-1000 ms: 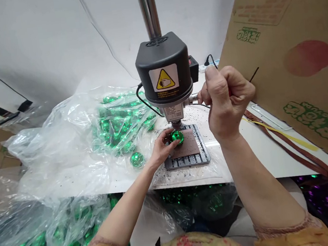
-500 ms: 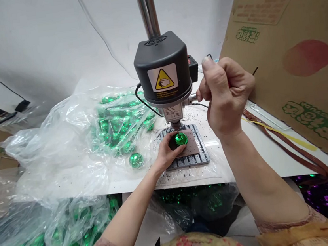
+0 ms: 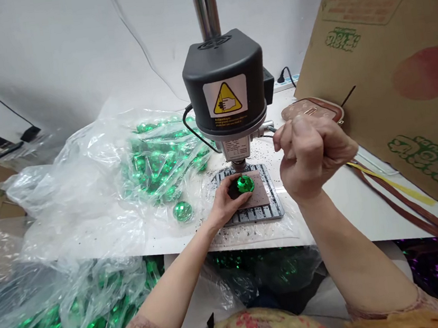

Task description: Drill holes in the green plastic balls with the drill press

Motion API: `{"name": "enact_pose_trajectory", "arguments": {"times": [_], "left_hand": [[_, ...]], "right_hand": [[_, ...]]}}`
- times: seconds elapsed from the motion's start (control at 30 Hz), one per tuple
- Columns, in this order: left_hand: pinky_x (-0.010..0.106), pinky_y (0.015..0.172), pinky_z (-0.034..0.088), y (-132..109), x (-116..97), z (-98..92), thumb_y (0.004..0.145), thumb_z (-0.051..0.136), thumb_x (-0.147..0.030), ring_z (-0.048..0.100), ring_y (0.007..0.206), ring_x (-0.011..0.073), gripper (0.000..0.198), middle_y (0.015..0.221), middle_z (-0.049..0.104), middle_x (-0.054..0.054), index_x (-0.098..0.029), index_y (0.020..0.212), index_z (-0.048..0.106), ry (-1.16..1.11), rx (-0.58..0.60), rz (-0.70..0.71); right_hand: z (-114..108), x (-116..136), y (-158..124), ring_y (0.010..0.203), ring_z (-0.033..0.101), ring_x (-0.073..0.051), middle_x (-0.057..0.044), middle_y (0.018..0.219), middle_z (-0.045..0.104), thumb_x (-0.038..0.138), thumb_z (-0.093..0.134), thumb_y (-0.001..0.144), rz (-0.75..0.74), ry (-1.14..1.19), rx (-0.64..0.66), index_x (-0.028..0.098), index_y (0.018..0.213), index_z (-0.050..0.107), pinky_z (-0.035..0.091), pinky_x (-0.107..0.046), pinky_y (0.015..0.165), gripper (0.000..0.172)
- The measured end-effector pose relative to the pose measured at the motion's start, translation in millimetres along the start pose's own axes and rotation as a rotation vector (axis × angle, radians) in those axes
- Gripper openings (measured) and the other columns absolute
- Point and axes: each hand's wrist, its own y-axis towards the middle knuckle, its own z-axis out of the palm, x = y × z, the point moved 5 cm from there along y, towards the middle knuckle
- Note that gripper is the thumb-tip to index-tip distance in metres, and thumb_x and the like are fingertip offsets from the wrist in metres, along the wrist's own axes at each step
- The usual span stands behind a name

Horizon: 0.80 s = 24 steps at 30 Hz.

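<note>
My left hand (image 3: 226, 199) is closed around a shiny green faceted gem (image 3: 246, 183), thumb and fingers on its left side. The gem sits on a flat pinkish board (image 3: 260, 195), which lies on the slotted metal base (image 3: 276, 207) of a small drill press (image 3: 224, 86). Right above the gem is the drill's chuck (image 3: 239, 166); the bit's tip seems to meet the gem's top. My right hand (image 3: 314, 155) is in a fist around the drill press lever (image 3: 269, 128), whose grip is hidden by the fingers.
A loose green gem (image 3: 182, 211) lies left of the base. Behind it, a clear plastic bag (image 3: 94, 158) holds several more. On the right stand a large cardboard box (image 3: 405, 88) and a brown purse (image 3: 312, 109) with a strap. Dark shavings dot the table (image 3: 164, 241).
My right hand has come down with the lever, and the drill head's chuck sits lower against the gem. The purse behind the hand now shows. The view has shifted slightly.
</note>
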Motion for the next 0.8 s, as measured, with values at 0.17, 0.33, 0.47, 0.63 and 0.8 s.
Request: {"name": "enact_pose_trajectory", "arguments": {"times": [0.17,0.33,0.47,0.63,0.8], "left_hand": [[0.043,0.104,0.049,-1,1,0.1,0.077,0.081,-0.037,0.063,0.114,0.0257,0.056,0.122,0.066,0.010,-0.020,0.126,0.058,-0.003,0.012,0.000],[0.042,0.103,0.050,-1,3,0.5,0.077,0.080,-0.039,0.063,0.114,0.0251,0.058,0.122,0.066,0.010,-0.020,0.127,0.057,-0.003,0.015,0.007],[0.042,0.104,0.051,0,4,1.0,0.077,0.080,-0.041,0.064,0.115,0.0253,0.059,0.124,0.065,0.011,-0.020,0.127,0.057,-0.010,0.018,0.002],[0.042,0.103,0.051,-1,0,1.3,0.078,0.080,-0.040,0.064,0.115,0.0256,0.057,0.124,0.066,0.011,-0.020,0.126,0.057,-0.015,0.014,0.004],[0.042,0.101,0.052,-2,-1,1.3,0.077,0.080,-0.041,0.065,0.112,0.0252,0.058,0.120,0.066,0.011,-0.019,0.125,0.056,-0.020,-0.007,0.002]], "right_hand": [[-4,-1,-6,0.042,0.022,-0.005,0.006,0.048,0.021,0.021,0.059,0.088,-0.031,-0.014,-0.014,0.019,0.054,0.022,0.025,-0.028,0.044,0.051],[-7,-4,-10,0.041,0.020,-0.006,0.006,0.047,0.019,0.024,0.059,0.087,-0.061,-0.062,-0.038,0.019,0.053,0.017,0.026,-0.028,0.043,0.054],[-7,-3,-12,0.040,0.020,-0.004,0.006,0.047,0.021,0.017,0.059,0.084,-0.114,-0.031,-0.015,0.019,0.053,0.017,0.024,-0.027,0.040,0.051],[-8,-2,-13,0.040,0.021,-0.002,0.007,0.048,0.022,0.007,0.057,0.080,-0.149,0.006,-0.007,0.018,0.055,0.016,0.026,-0.024,0.040,0.049],[-9,-4,-13,0.041,0.022,-0.002,0.007,0.048,0.021,0.006,0.056,0.079,-0.180,0.013,0.017,0.018,0.055,0.017,0.026,-0.023,0.040,0.047]]}}
